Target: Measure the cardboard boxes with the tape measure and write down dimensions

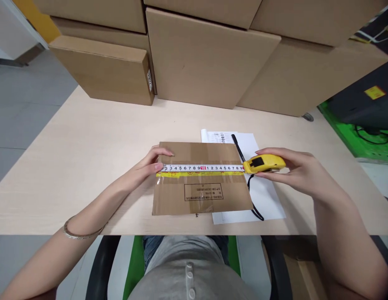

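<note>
A flat cardboard box (171, 204) with yellow tape and a printed label block lies in front of me on the table. My right hand (295, 166) grips a yellow tape measure (267, 163) just past the box's right edge. Its white blade (209, 168) stretches across the box along the yellow strip, with the red 10 near the middle. At the left edge, my left hand (153, 161) pinches the blade's end against the box, thumb on the tape and fingers over the cardboard.
White papers (265, 196) lie partly under the box, with a black pen (239, 148) and black cord (258, 214) on them. Large cardboard boxes (206, 58) stand along the table's back, a smaller one (103, 75) at left. A green surface (353, 133) is at right.
</note>
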The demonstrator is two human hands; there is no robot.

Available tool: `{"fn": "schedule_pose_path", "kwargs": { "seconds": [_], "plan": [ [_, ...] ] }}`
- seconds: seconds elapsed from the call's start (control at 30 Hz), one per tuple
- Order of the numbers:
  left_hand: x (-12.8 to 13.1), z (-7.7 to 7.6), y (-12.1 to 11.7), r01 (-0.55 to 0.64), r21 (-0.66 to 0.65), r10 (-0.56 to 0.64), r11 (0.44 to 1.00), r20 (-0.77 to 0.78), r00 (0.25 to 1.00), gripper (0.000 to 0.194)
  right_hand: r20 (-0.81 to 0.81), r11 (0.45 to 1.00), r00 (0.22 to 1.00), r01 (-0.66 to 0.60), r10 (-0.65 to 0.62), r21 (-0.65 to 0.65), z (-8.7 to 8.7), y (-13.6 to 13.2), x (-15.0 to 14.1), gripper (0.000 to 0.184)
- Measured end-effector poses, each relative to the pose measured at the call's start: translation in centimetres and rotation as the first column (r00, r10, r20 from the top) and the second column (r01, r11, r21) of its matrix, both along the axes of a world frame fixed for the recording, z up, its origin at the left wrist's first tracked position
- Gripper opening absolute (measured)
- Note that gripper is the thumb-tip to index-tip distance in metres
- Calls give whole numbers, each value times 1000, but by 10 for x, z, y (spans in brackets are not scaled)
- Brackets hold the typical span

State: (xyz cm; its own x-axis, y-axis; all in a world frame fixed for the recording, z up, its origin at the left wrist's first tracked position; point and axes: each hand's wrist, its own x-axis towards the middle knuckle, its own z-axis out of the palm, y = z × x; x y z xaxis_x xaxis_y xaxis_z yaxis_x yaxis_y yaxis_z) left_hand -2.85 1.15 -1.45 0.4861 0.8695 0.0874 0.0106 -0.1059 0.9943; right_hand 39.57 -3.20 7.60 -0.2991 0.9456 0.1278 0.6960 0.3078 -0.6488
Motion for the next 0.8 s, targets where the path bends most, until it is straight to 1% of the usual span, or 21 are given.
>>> {"fn": "schedule_pose_path", "kwargs": {
  "seconds": [0.1,0.23,0.4,0.47,0.57,0.6,0.67,0.73,0.8],
  "plan": [
    [-1,-1,1,-5,10,5,1000,-14,1000,37,-14,1000,1000,-21,21,-15,3,6,1,43],
    [-3,-5,2,-10,40,11,999,-24,1000,39,-28,999,999,-26,24,-45,3,13,2,41],
    [-5,-9,3,0,58,2,998,-26,1000,36,-14,997,1000,-25,24,-74,2,13,2,41],
    [-5,-11,3,5,65,-3,998,-25,1000,36,-4,997,1000,-19,19,-69,7,11,2,42],
    [-4,-11,4,8,74,-6,997,-23,1000,38,49,999,999,4,-2,-44,24,9,-2,45],
    [-4,-10,3,6,74,-4,997,-22,1000,38,78,999,997,-4,6,-35,31,9,-6,43],
    [-4,-9,3,0,71,2,997,-23,1000,38,129,998,989,-67,68,-15,42,12,-23,35],
    [-5,-9,3,-1,72,3,997,-28,1000,38,161,986,973,-163,166,-34,48,15,-54,29],
    [-5,-9,3,-1,77,3,997,-35,999,39,161,970,958,-226,239,-93,46,18,-93,27]
  ]
}}
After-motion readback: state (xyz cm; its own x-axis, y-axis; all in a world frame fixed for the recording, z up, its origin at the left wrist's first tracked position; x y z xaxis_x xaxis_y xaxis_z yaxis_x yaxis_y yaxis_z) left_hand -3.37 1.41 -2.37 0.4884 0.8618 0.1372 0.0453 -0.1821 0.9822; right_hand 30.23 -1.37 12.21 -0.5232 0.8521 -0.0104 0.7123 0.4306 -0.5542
